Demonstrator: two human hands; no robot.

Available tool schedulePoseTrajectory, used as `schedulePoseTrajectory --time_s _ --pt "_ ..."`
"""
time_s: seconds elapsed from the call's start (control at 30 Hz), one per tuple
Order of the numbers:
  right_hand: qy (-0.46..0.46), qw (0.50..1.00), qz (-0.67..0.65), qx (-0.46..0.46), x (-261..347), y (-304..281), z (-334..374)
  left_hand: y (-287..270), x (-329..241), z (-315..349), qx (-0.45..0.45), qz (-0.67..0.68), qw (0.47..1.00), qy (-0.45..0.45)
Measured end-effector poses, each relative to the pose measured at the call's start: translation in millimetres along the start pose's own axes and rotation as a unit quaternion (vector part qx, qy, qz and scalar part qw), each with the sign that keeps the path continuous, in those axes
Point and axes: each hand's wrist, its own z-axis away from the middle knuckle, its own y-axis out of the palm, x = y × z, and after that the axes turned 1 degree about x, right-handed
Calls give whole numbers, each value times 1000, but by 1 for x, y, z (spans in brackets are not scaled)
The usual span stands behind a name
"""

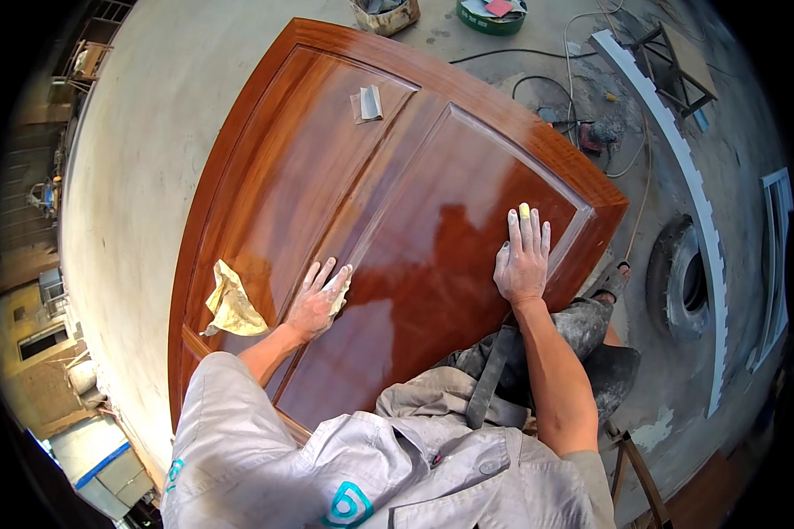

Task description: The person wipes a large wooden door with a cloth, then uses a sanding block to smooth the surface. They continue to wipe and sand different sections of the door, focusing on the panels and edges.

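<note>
A large glossy red-brown wooden door panel (432,220) with raised mouldings lies in front of me. My left hand (314,304) rests on its middle, near a long groove, holding a pale folded sheet (340,293), probably sandpaper, mostly hidden under the palm. My right hand (524,257) lies flat on the right-hand raised field, fingers stretched out and nothing visibly held. Yellow tape (525,211) wraps one of its fingertips. A crumpled yellow sheet (234,304) lies on the panel left of my left hand. Farther up lies a small grey folded piece (370,103).
A red-and-black power tool (598,135) and its cables lie on the concrete floor beyond the panel's right corner. A tyre (679,278), a long white notched strip (679,150) and a stool (677,66) stand or lie at right. A green round tub (492,16) and a bucket (386,16) are at the far side.
</note>
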Motion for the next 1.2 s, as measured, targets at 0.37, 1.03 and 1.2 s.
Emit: schedulePoseTrajectory --time_s 0.37,1.03,1.2 --pt "7 1000 1 8 1 -3 -3 -18 5 -100 -21 -6 998 54" --pt "9 999 -29 14 -2 -6 -1 -15 -7 -105 -70 3 997 40" --pt "6 1000 -25 6 1 -3 0 -29 -1 -182 -44 -2 998 53"
